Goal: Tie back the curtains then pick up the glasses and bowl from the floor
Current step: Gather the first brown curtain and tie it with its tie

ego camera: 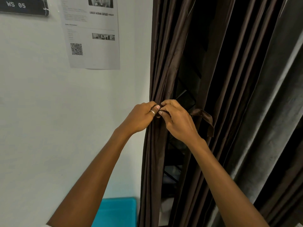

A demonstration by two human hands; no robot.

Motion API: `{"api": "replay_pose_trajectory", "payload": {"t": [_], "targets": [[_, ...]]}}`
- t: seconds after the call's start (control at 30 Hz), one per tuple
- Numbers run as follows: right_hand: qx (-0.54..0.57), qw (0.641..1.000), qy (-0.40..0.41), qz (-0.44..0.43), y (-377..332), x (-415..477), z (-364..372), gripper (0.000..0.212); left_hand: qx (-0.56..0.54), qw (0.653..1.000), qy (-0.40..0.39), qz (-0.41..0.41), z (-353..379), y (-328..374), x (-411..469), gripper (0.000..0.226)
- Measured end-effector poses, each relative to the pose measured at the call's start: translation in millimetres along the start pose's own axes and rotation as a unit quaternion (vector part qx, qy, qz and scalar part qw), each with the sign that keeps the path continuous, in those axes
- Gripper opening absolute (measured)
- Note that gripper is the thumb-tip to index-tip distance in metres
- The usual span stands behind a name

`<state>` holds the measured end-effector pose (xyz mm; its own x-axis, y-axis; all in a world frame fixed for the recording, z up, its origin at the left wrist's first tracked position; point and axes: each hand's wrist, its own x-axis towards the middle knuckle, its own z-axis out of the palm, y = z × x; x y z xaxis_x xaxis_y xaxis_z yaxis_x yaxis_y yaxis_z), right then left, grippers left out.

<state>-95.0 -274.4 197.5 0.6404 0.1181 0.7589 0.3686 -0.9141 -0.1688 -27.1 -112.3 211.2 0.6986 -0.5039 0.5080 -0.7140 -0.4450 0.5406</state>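
A dark brown curtain (pixel 164 66) hangs in folds beside a white wall, gathered at its left edge. A brown satin tie-back ribbon (pixel 205 117) loops around it, one loose end drooping at the right. My left hand (pixel 141 118), a silver ring on the thumb, pinches the ribbon against the curtain's left edge. My right hand (pixel 176 119) meets it there, fingertips closed on the same ribbon. The knot between the fingers is hidden. No glasses or bowl appear in view.
A grey curtain (pixel 270 112) hangs at the right. A printed sheet with a QR code (pixel 91 35) and a black sign reading WS 05 (pixel 23 5) are stuck on the wall. A turquoise object (pixel 116 212) sits low beside the curtain.
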Motion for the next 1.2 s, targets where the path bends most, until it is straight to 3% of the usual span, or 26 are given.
{"api": "replay_pose_trajectory", "payload": {"t": [0.13, 0.3, 0.67, 0.97, 1.2], "targets": [[0.02, 0.999, -0.03, 0.006, 4.1, 5.0, -2.4, 0.012, -0.037, 0.999, -0.005, 0.007, -3.8, -6.6, -4.1, 0.032], [0.012, 0.998, -0.051, 0.019, 0.7, 9.7, -3.2, 0.012, -0.028, 0.997, 0.046, 0.047, 1.7, -12.1, -10.7, 0.029], [0.064, 0.988, -0.102, 0.099, -1.3, 17.0, -13.9, 0.015, 0.042, 0.985, 0.1, 0.13, 11.2, -25.8, -13.3, 0.04], [0.196, 0.955, -0.101, 0.2, 4.4, 30.4, -19.4, 0.022, 0.263, 0.898, 0.193, 0.294, 23.7, -21.3, -20.4, 0.042], [0.173, 0.956, -0.089, 0.22, 11.4, 32.9, -14.9, 0.025, 0.408, 0.844, 0.175, 0.3, 24.6, -10.8, -16.4, 0.035]]}}
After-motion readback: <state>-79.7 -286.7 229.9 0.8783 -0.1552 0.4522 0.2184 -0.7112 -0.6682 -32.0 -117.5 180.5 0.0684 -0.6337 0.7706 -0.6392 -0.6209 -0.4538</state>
